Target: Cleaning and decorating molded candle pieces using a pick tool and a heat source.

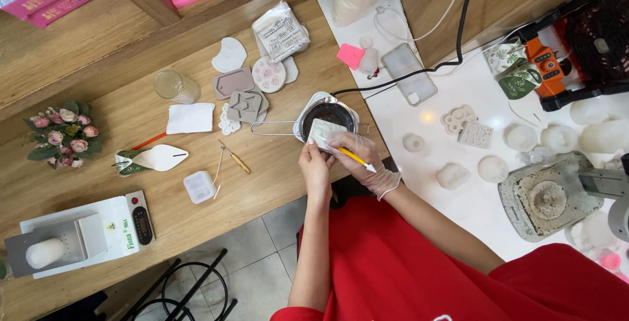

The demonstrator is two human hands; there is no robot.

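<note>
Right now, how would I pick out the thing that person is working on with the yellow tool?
Start at the wooden table and go to its right end, where a dark pot with a long wire handle sits. Just in front of the pot, the left hand holds a small white slab while the gloved right hand holds a yellow tool. Unlike the other white pieces lying about, it is the only one held.

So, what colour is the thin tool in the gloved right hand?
Yellow tool, white tip; right hand; head view.
</note>
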